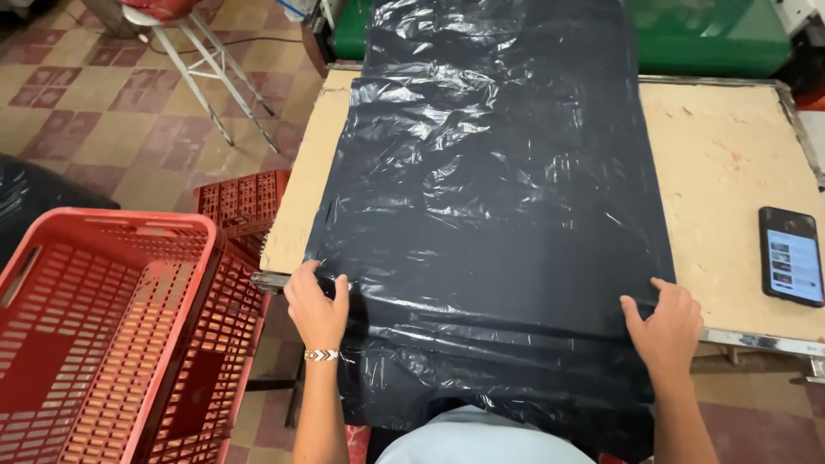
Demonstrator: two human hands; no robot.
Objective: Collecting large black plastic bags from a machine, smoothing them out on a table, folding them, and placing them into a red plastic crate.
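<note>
Our left hand [316, 305] pinches the near left edge of the black plastic sheet [494, 198], fingers curled around it. Our right hand [666, 325] grips the near right edge the same way. The sheet lies spread along the desk [730, 146], its near end hanging over the front rim. A phone [791, 255] rests on the desk's right side. Red plastic baskets [112, 326] stand left of the desk.
</note>
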